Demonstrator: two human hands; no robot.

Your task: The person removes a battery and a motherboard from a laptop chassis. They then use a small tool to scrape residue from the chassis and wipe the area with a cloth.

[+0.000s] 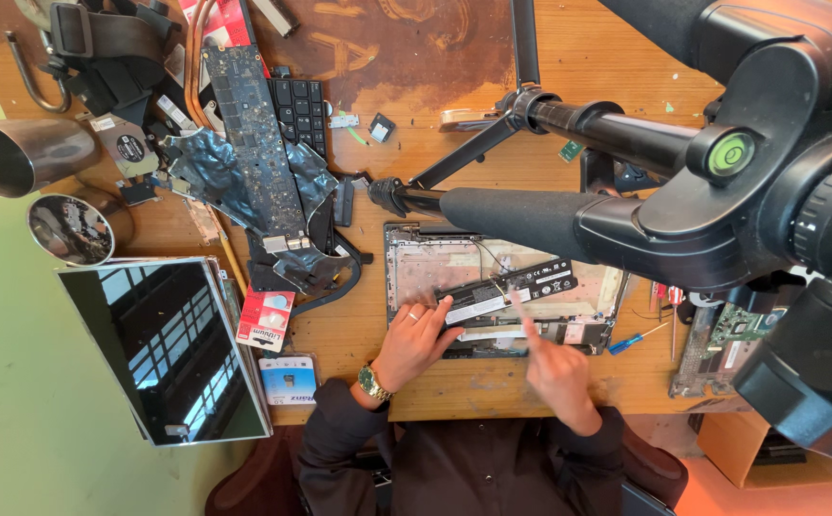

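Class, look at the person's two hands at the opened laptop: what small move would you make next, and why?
Probably lift the long black battery clear of the laptop shell. The left hand already grips its near end and it sits tilted across the shell, while the blurred right hand is free to steady the shell.

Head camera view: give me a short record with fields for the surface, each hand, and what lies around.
surface: wooden workbench
main item: opened laptop base with a long black battery lifted at a slant
left hand: fingertips on the battery's left end, watch on the wrist
right hand: blurred, over the base's front edge; grip cannot be told
left of the base: detached screen panel, circuit board
right: blue screwdriver
foreground: black tripod
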